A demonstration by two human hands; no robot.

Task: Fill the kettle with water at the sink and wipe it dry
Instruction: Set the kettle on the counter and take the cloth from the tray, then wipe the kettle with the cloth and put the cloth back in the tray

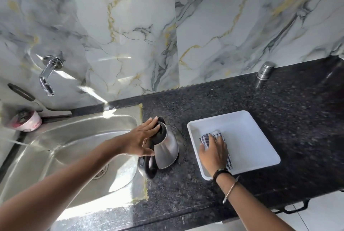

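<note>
A steel kettle point(166, 147) with a black lid and black handle stands on the dark granite counter, just right of the steel sink point(74, 148). My left hand point(141, 139) lies flat on the kettle's lid, fingers spread, not wrapped around it. My right hand point(214, 151) rests palm-down on a blue-and-white checked cloth point(216, 135) inside a white tray point(247, 137); the hand covers most of the cloth. A chrome tap point(48, 74) juts from the marble wall above the sink; no water runs from it.
A pink tub point(26, 121) and a dark-handled utensil point(21, 92) sit at the sink's back left corner. A small steel container point(265, 71) stands by the wall at the right. The counter's front edge runs below my forearms.
</note>
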